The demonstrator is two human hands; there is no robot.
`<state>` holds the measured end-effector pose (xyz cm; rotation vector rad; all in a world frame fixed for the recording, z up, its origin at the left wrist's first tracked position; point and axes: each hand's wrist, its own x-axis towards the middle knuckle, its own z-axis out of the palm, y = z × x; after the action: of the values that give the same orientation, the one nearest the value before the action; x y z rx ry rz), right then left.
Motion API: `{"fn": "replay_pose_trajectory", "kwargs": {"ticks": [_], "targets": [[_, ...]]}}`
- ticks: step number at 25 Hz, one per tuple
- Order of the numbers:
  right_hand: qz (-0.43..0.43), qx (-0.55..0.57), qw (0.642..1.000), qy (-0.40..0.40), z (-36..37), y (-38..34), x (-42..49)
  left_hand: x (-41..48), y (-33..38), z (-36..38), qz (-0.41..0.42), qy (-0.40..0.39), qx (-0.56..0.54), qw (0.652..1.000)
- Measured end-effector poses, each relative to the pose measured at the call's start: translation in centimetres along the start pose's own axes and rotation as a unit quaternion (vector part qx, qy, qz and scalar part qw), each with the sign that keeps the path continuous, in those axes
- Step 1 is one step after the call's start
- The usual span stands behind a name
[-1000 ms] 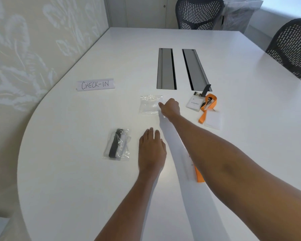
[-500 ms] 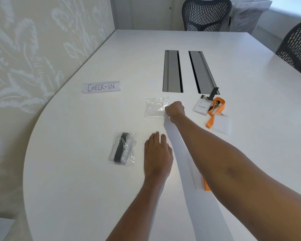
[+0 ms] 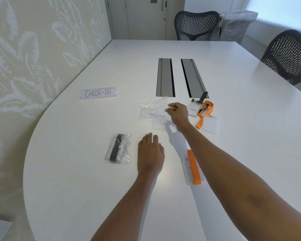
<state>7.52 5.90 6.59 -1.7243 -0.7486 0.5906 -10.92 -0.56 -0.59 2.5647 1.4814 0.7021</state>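
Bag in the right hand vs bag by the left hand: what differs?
The pinched bag looks empty; the strap bag holds a black strap. The right hand holds the pinched bag's edge off the table; the strap bag lies flat, untouched. Both are clear plastic.

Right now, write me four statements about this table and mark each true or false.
1. The right hand pinches the clear plastic bag. True.
2. The left hand grips the bagged black lanyard. False: it lies flat on the table, beside that bag and apart from it.
3. The paper sign reads CHECK-OUT. False: it reads CHECK-IN.
4. An orange lanyard lies to the right of the right hand. True.
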Motion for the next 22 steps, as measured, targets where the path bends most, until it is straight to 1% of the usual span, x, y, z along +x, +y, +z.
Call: {"fn": "replay_pose_trajectory", "kwargs": {"ticks": [5,7,9,11,13,14,17,18,22], "targets": [[-0.07,-0.097,0.993,0.016,-3.9,-2.0,-4.4,0.3,-0.6,0.0,0.002,-0.007,-0.035,0.999],[-0.1,-0.141,0.985,0.023,-5.6,-2.3,-6.5,0.3,-0.5,-0.3,-0.018,-0.001,-0.101,0.995],[-0.123,-0.162,0.979,0.019,-7.2,-2.3,-8.5,-0.1,-0.2,-1.3,-0.061,0.019,-0.193,0.979],[-0.15,-0.162,0.975,0.004,-8.6,-2.0,-10.6,-0.6,0.4,-2.8,-0.084,0.053,-0.273,0.957],[-0.182,-0.17,0.968,-0.011,-9.6,-1.8,-12.5,-0.4,1.1,-4.8,-0.078,0.09,-0.328,0.937],[-0.195,-0.17,0.966,-0.017,-9.9,-1.7,-13.3,-0.1,1.5,-5.9,-0.06,0.098,-0.344,0.932],[-0.222,-0.167,0.96,-0.026,-10.5,-1.5,-15.3,0.4,2.3,-9.1,0.012,0.084,-0.358,0.93],[-0.23,-0.165,0.959,-0.027,-10.7,-1.5,-15.8,0.2,2.5,-9.9,0.021,0.073,-0.362,0.929],[-0.254,-0.155,0.954,-0.033,-11.7,-1.5,-17.1,-1.2,2.9,-11.6,-0.003,0.03,-0.41,0.912]]}}
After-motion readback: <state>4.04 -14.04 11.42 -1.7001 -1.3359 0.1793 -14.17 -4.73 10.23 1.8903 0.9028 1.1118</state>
